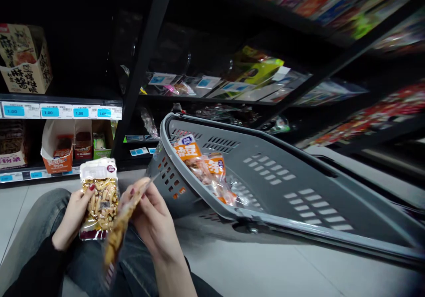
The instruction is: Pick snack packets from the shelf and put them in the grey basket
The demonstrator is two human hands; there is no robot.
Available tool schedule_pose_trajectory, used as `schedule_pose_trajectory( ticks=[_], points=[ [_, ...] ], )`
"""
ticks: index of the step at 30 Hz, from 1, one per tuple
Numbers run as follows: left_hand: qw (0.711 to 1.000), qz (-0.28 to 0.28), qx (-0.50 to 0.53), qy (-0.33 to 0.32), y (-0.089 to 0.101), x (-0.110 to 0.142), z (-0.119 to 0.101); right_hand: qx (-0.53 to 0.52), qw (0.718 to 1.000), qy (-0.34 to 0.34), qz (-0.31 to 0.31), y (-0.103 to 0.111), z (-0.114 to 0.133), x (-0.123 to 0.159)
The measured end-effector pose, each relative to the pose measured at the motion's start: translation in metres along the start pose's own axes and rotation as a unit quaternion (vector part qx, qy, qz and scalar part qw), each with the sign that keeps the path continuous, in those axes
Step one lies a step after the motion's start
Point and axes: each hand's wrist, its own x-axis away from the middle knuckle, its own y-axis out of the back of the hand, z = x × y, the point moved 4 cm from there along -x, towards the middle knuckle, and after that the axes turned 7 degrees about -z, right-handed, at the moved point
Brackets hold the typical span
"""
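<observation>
My left hand (73,217) grips a clear snack packet (101,199) by its left side, the thumb lying across the front. Pale, stick-like pieces in oily sauce show through its window, and a barcode sits in the middle. My right hand (154,213) pinches a second snack packet (116,239) near its top edge. That one hangs almost edge-on and is blurred, with brownish contents. Both packets are above my lap, close together. Right of my hands stands a grey shopping basket (285,155), with several orange-and-clear snack packets (207,166) inside at its near end.
Dark shelves (142,36) rise ahead, with price labels (58,111) along their edges. Open cardboard display boxes (58,146) sit on the lower left shelf, and a larger printed box (26,62) stands above. The basket's handle (299,226) lies along its rim. Pale floor tiles (249,266) lie below.
</observation>
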Motion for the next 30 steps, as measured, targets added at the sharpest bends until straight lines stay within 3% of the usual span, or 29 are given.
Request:
schedule_pose_trajectory(
  ticks=[3, 8, 14, 19, 25, 30],
  points=[
    [1.000, 0.018, -0.011, 0.003, -0.001, -0.004, 0.004, -0.131, 0.981, -0.115, 0.091, -0.009, -0.003, 0.001],
    [0.999, 0.026, -0.026, 0.008, 0.001, -0.008, 0.009, -0.198, 0.929, -0.265, 0.165, -0.010, -0.013, 0.004],
    [0.999, 0.029, -0.012, 0.020, 0.002, -0.007, 0.010, -0.166, 0.920, -0.305, 0.180, 0.001, -0.025, 0.007],
    [0.999, 0.027, -0.016, 0.016, 0.001, -0.007, 0.009, -0.187, 0.876, -0.363, 0.258, -0.003, -0.025, 0.020],
    [0.999, 0.024, -0.021, 0.008, 0.001, -0.006, 0.007, -0.154, 0.894, -0.383, 0.175, -0.010, -0.017, 0.024],
    [0.999, 0.025, -0.021, 0.014, 0.000, -0.004, 0.006, -0.202, 0.928, -0.296, 0.105, -0.008, -0.015, 0.012]
  ],
)
